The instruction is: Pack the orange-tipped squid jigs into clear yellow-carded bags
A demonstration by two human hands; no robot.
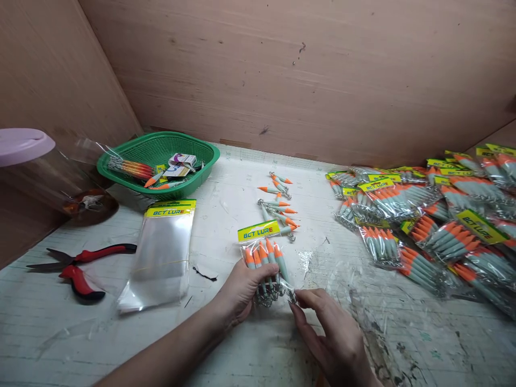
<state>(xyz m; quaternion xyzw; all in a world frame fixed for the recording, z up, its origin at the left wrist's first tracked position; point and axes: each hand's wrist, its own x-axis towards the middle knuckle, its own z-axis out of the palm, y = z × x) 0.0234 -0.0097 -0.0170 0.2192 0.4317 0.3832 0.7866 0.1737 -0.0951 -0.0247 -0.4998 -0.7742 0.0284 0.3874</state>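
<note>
My left hand (237, 290) is closed around a clear plastic bag with a yellow BCT LURE header (258, 231). Several orange and pale grey-green fishing lures stand side by side inside it, orange tips up and hooks down. At the bag's lower right, my right hand (332, 330) pinches the hook end of one fishing lure (280, 260), which leans among the others at the bag's edge. Whether that lure is fully inside the plastic cannot be made out. Just beyond the bag, several loose lures (285, 209) lie in a rough column on the table.
A stack of flat BCT LURE bags (165, 242) lies left of centre. Red-and-black pliers (80, 263) rest farther left, near a clear jar with a pink lid (24, 144). Behind stands a green basket (201, 180) holding lures and small boxes. Filled lure packs (403, 201) are heaped at right.
</note>
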